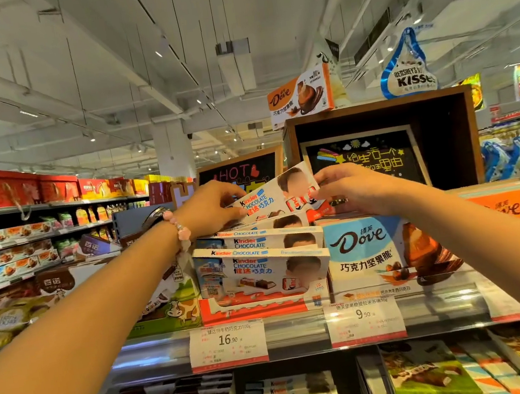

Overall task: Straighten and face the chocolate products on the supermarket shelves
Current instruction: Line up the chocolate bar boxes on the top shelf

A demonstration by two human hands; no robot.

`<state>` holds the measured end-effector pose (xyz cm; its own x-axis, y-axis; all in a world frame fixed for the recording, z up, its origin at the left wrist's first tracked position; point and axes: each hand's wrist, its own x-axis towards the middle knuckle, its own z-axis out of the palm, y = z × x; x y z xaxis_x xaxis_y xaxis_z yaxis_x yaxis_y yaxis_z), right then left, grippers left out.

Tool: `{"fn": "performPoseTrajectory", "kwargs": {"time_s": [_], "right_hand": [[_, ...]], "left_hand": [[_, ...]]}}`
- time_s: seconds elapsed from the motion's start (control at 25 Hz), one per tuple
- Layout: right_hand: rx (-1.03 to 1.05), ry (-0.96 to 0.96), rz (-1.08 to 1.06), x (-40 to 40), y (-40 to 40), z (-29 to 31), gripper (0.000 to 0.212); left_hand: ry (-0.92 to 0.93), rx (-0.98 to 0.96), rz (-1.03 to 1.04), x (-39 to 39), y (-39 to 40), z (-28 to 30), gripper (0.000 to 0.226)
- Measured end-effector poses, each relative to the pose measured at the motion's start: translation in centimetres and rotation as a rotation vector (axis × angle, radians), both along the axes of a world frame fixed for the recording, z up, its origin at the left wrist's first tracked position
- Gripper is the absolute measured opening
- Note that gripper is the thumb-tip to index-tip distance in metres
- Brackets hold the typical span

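Both hands, left hand and right hand, pinch opposite ends of tilted Kinder box above Kinder stack. Dove box crowds its right edge; rear boxes hidden.

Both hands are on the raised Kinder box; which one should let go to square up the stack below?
Left, probably. The left hand sits directly above the Kinder stack; the right hand pinches the raised box's far end, over the Dove box.
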<state>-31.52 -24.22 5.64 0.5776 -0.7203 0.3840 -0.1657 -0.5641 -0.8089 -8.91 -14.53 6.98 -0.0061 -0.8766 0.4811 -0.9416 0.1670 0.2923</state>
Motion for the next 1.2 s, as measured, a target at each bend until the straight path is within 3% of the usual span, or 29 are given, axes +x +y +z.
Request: {"fn": "performPoseTrajectory", "kwargs": {"time_s": [0.2, 0.44, 0.72, 0.88, 1.2], "right_hand": [[-0.074, 0.063, 0.041, -0.2, 0.0, -0.3, 0.013], [-0.134, 0.159, 0.064, 0.5, 0.2, -0.1, 0.015], [-0.140, 0.115, 0.060, 0.3, 0.0, -0.3, 0.020], [-0.162, 0.194, -0.052, 0.8, 0.0, -0.2, 0.019], [-0.205, 0.210, 0.013, 0.3, 0.7, -0.1, 0.014]], "left_hand": [[0.108, -0.116, -0.022, 1.0, 0.5, 0.2, 0.029], [0.038, -0.105, 0.010, 2.2, 2.0, 0.3, 0.034], [0.025, 0.077, -0.045, 0.8, 1.0, 0.8, 0.034], [-0.004, 0.097, -0.029, 0.2, 1.1, 0.4, 0.033], [0.039, 0.151, -0.088, 0.4, 1.3, 0.6, 0.022]]}}
